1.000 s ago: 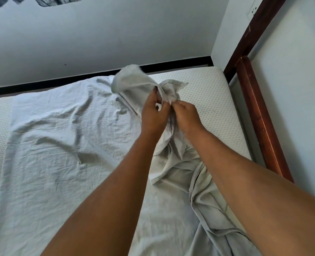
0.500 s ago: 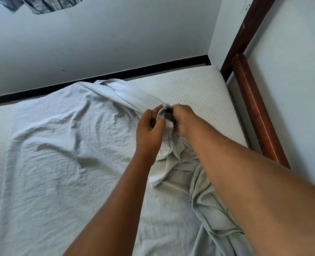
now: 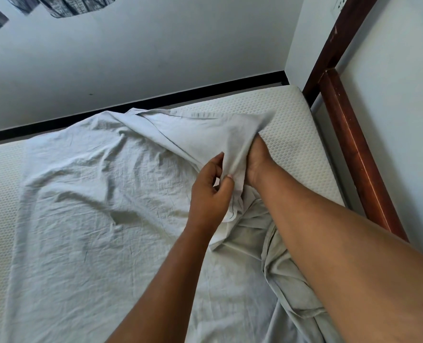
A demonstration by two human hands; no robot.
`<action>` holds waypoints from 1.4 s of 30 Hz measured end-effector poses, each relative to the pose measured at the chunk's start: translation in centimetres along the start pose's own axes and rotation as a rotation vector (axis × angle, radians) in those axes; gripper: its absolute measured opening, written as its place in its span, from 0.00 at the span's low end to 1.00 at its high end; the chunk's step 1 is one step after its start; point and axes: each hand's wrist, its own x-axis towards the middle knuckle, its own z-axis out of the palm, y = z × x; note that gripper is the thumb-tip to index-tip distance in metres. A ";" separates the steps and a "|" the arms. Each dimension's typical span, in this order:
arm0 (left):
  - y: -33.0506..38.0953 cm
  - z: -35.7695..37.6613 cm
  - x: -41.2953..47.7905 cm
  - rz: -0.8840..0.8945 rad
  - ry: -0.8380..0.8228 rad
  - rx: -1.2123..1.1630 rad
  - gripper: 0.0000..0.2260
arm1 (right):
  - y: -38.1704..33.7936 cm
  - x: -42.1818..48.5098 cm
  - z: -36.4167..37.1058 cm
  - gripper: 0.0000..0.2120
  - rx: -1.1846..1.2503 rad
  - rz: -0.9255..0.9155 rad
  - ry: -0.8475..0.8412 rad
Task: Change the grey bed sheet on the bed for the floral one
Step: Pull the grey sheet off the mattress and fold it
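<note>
The grey bed sheet [image 3: 94, 194] lies crumpled over the white quilted mattress [image 3: 287, 134], pulled off its far right corner and left side. My left hand [image 3: 210, 191] pinches a gathered fold of the sheet between thumb and fingers. My right hand [image 3: 257, 164] reaches forward into the same fold, and the cloth covers its fingers, so its grip is hidden. A bunched length of sheet runs under my right forearm toward the near right. No floral sheet is in view.
A dark red wooden bed frame [image 3: 349, 134] runs along the mattress's right side against a pale wall. A black strip [image 3: 131, 107] borders the far edge below the back wall. Checked cloth [image 3: 74, 6] hangs at the top left.
Both hands dropped from a raised bunch of sheet toward the mattress. My right hand pushed forward inside the fold, spreading it toward the far right corner, while my left kept its pinch.
</note>
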 end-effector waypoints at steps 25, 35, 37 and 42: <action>-1.5 7.9 9.3 -0.142 -0.004 0.532 0.12 | -14.1 3.5 -1.5 0.26 -0.433 -0.517 0.155; -4.0 14.0 14.2 -0.398 -0.237 -0.079 0.38 | -3.6 -1.7 -17.0 0.20 -1.135 -0.231 0.296; -7.2 13.7 11.1 -0.387 -0.143 0.111 0.36 | 2.7 -5.8 -21.5 0.22 -1.216 -0.111 0.318; -11.4 13.4 -3.9 -0.424 0.044 0.288 0.15 | 14.6 -16.7 -28.6 0.39 -1.338 0.095 0.298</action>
